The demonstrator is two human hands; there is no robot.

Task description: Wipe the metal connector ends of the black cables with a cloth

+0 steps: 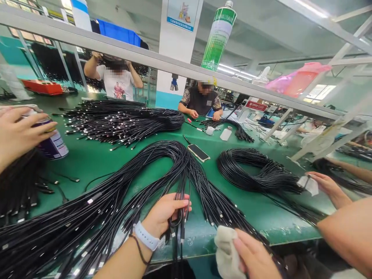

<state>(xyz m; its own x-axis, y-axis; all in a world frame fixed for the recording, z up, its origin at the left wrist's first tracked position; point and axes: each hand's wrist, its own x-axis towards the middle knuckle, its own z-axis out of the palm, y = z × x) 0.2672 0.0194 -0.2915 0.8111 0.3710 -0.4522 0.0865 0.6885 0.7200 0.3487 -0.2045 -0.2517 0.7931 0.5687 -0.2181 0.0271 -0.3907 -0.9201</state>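
My left hand (pixel 167 211), with a pale blue watch band on its wrist, closes around a few black cables (pixel 179 182) near the front edge of the bench. Their connector ends hang below my fingers. In my right hand (pixel 255 254), just to the right, a crumpled white cloth (pixel 225 248) is pinched, apart from the held cables. A large bundle of black cables (pixel 139 166) arcs across the green bench and spreads to both sides of my left hand. Many loose ends carry silvery connectors.
A co-worker's hand (pixel 23 131) grips a purple can (pixel 54 143) at left; another's hand (pixel 328 184) holds a white wipe (pixel 309 185) at right. A phone (pixel 198 152), a coiled cable bundle (pixel 247 170) and a cable pile (pixel 124 120) lie beyond. Two people sit opposite, behind a shelf rail (pixel 122 46).
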